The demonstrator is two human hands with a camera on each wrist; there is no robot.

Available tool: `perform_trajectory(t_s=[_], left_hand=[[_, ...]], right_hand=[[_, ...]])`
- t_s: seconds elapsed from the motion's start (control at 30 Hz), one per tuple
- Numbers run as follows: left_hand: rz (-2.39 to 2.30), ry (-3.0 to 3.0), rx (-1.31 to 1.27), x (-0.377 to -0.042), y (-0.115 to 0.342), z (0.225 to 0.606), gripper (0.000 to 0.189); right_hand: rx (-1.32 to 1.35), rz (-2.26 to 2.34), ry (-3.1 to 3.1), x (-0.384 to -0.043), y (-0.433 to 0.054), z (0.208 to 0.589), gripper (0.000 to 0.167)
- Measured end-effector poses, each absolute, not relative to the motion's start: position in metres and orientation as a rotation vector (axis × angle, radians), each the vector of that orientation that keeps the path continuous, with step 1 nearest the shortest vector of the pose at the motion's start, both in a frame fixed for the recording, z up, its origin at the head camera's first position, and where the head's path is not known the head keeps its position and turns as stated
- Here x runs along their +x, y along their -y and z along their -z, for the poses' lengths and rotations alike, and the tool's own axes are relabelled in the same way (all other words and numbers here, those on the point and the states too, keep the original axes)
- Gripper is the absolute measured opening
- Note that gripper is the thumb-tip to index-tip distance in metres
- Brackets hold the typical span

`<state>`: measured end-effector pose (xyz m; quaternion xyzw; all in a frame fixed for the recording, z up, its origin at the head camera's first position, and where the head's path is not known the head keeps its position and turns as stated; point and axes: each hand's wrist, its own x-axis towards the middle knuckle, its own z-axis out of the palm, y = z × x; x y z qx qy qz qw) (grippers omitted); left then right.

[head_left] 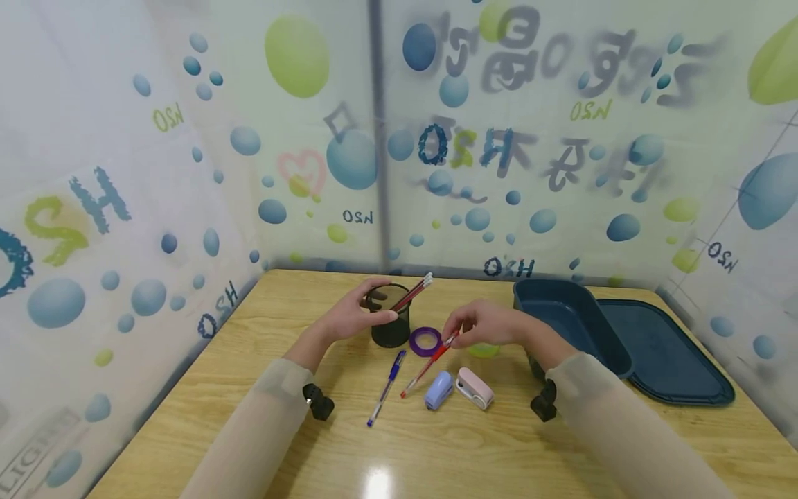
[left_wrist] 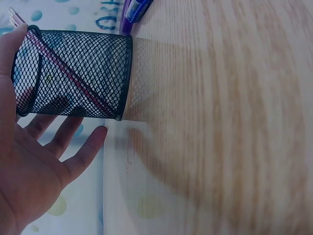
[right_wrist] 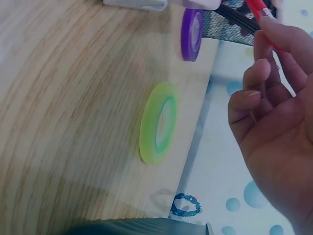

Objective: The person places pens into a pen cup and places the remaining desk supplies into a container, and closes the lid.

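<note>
My left hand (head_left: 355,315) holds a black mesh pen cup (head_left: 391,334), thumb at its rim and the other fingers round the far side. The cup stands upright on the table, with several dark red, white-ended pencils (head_left: 414,294) leaning in it. In the left wrist view the pencils (left_wrist: 73,76) show through the mesh. Just right of the cup, my right hand (head_left: 492,323) pinches a red pen (head_left: 440,351) between thumb and fingertips, its tip slanting down toward the table. A blue pen (head_left: 387,389) lies in front of the cup.
A purple tape roll (head_left: 415,346) lies beside the cup, and a yellow-green tape roll (right_wrist: 150,122) under my right hand. Light-blue (head_left: 439,390) and pink (head_left: 475,388) small stapler-like items sit nearer me. At right, a dark blue bin (head_left: 607,333) overlaps a flat tray (head_left: 676,357).
</note>
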<state>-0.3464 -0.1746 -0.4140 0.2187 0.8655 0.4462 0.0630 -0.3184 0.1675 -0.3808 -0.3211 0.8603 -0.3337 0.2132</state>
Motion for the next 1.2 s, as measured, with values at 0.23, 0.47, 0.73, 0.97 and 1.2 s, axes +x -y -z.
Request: perform_trajectory(t_s=[0.23,0.47,0.73,0.97,1.2], left_hand=[[-1.346,-2.623,0.638,-0.347,0.176,0.415,0.082],[-1.351,-2.621,0.632,-0.347,0.176,0.414,0.081],[-1.345,-2.623,0.615,-0.345,0.176,0.413,0.079],[-1.347,-2.618,0.627,-0.345,0.176,0.413,0.081],[-1.352,-2.616,0.650,-0.345,0.175,0.413,0.082]], right_hand=[[-0.893,1.074,-2.385,-0.306,-0.174,0.372,0.018],[-0.783,1.206,-2.455,-0.290,-0.178,0.361,0.026],[-0.753,1.415,-2.578,-0.278,-0.174,0.342,0.020],[-0.744,1.559,-2.670,-0.279,-0.169,0.326,0.022],[-0.720,1.696,-2.749,-0.282,-0.161,0.319,0.025]])
